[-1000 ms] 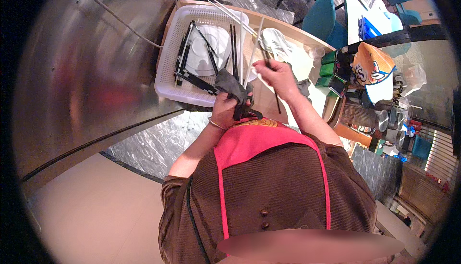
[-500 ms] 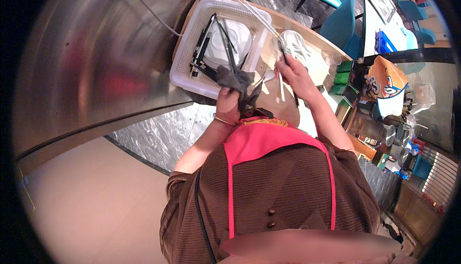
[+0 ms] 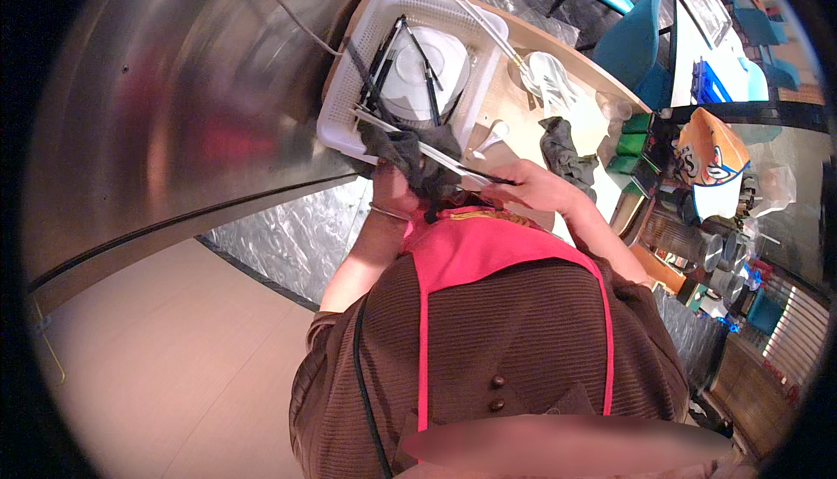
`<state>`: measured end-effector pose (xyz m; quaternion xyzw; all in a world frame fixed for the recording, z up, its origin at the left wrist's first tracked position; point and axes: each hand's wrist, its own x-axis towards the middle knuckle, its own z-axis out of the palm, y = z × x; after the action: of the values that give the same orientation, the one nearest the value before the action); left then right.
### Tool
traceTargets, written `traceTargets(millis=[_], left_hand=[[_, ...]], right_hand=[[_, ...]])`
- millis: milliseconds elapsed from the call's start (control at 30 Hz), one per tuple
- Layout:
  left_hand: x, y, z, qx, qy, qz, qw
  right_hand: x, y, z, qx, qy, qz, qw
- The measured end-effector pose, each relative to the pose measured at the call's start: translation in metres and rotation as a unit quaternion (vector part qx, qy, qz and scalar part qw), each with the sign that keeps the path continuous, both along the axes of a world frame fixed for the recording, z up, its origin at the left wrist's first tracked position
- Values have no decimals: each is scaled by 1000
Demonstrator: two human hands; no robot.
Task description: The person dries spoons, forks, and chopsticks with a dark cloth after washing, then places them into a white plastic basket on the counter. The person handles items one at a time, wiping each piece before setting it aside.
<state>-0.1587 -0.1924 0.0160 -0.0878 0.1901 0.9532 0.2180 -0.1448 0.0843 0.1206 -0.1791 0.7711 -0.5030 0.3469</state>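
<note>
My left hand [image 3: 397, 184] is closed around a crumpled dark grey cloth [image 3: 436, 184]. A pair of chopsticks [image 3: 443, 157] with pale shafts and black ends lies across that cloth. My right hand [image 3: 527, 187] pinches their black ends, close in front of my apron. Just beyond the cloth stands a white plastic basket [image 3: 336, 122]. Inside it are white square dishes [image 3: 436, 52] and several black chopsticks [image 3: 378, 65]. More pale chopsticks [image 3: 484, 21] rest along the basket's right side, their near ends by a group of white spoons [image 3: 549, 78].
The wooden table [image 3: 514, 122] also bears a white spoon [image 3: 495, 134], a second dark cloth [image 3: 567, 149] and green boxes [image 3: 636, 135]. A metal wall panel [image 3: 192, 113] rises at left. Blue chairs [image 3: 623, 43] stand beyond the table, and an orange bag [image 3: 711, 143] is at right.
My right hand has come back toward my left hand, leaving pale chopsticks beside the basket. It now holds other chopsticks that lie across the cloth. The second dark cloth has come into clear sight.
</note>
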Motion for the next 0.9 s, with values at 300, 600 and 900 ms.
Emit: traceTargets(millis=[300,600,900], left_hand=[[-21,-25,-21,-82,-64,115,988],[-34,-29,-12,-113,-22,55,992],[-14,-58,-23,-286,34,137,948]], right_hand=[[2,-3,-4,-63,-203,-159,964],[-5,-18,-23,-54,-207,-156,964],[-53,4,-75,-84,-80,-380,917]])
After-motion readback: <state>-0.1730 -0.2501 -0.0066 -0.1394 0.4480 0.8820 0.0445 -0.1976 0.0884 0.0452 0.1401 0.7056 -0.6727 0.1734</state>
